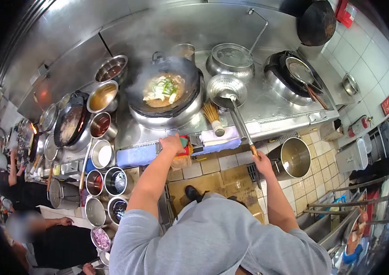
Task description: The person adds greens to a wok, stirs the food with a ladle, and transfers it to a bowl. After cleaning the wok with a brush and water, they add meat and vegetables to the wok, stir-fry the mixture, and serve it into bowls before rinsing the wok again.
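Note:
My right hand (262,164) is closed round the wooden end of a long-handled ladle (241,121). The ladle's bowl lies over a perforated strainer (226,86) on the steel counter. At the front edge of the range, my left hand (171,144) is curled palm down beside a red and yellow cloth (185,151); what its fingers grip is hidden. Beyond it a black wok (135,94) sits on the burner, steaming. Inside are white pieces and green vegetables (163,87) in brown liquid. A bamboo brush (212,114) stands right of the wok.
Pots of sauces (104,124) line the left side. A lidded steel pot (230,59) and a second wok (290,75) stand at the back right. Folded towels (222,137) cover the front edge. A large pot (295,157) is at lower right. Another person (61,245) is at left.

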{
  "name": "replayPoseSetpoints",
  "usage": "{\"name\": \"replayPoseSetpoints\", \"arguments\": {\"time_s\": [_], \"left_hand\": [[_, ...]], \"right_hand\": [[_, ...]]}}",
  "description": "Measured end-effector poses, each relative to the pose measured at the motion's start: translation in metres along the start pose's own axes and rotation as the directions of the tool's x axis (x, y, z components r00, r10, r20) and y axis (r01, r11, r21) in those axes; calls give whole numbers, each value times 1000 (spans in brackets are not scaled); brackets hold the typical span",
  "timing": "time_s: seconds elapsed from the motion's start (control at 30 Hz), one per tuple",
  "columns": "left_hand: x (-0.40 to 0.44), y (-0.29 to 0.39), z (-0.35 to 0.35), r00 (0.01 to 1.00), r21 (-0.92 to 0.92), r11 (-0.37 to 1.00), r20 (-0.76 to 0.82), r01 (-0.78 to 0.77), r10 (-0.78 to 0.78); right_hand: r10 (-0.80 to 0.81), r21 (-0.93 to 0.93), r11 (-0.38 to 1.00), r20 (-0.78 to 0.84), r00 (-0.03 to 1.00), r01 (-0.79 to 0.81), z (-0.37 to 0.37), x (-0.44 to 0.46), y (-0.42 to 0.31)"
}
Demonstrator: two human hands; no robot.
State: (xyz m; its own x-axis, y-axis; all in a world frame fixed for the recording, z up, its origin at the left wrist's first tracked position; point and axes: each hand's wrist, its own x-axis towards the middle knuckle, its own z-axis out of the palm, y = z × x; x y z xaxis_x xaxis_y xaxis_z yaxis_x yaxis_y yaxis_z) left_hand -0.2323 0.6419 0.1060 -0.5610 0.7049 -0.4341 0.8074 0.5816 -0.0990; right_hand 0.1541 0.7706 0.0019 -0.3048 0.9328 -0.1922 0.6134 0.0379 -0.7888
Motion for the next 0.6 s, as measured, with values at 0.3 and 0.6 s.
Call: {"name": "replayPoseSetpoints", "arguments": {"time_s": [0.3, 0.6], "left_hand": [[47, -15, 26, 972, -148, 979, 171, -138, 163], [-48, -75, 180, 961, -961, 19, 276, 276, 28]], "right_hand": [[-90, -481, 873, 6, 996, 81, 8, 59, -90], [-386, -184, 921, -331, 861, 342, -5, 194, -149]]}}
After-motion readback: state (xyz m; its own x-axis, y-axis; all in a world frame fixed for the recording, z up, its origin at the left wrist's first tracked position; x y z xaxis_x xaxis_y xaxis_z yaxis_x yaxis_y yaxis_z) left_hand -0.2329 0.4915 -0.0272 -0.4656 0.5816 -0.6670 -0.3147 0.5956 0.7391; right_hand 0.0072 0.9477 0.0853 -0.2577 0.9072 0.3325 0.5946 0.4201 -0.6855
